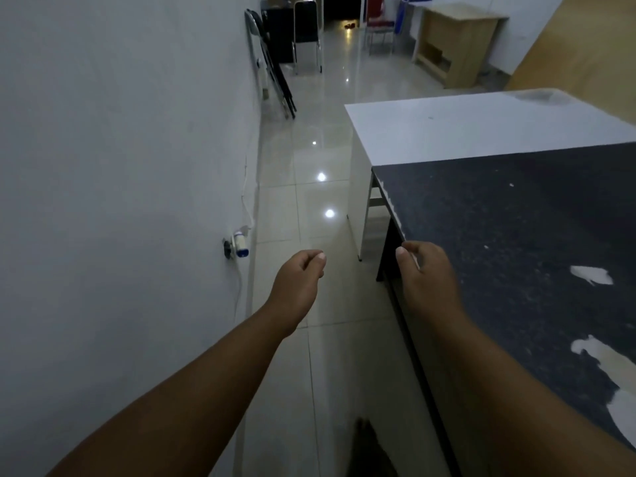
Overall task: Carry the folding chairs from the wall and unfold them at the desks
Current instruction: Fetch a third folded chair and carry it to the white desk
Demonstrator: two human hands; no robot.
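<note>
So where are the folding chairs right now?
Head view, upper left of centre: folding chairs lean on the left wall, beyond the white desk.

The wall (120, 132) is pale grey. The floor (296, 208) has shiny cream tiles with bright white light spots. The near surface (516, 235) is dark grey with tiny pale speckles and white patches. The next surface (481, 125) is plain white. The folding chairs (273, 70) are black and silver. A far chair (378, 13) is red.
</note>
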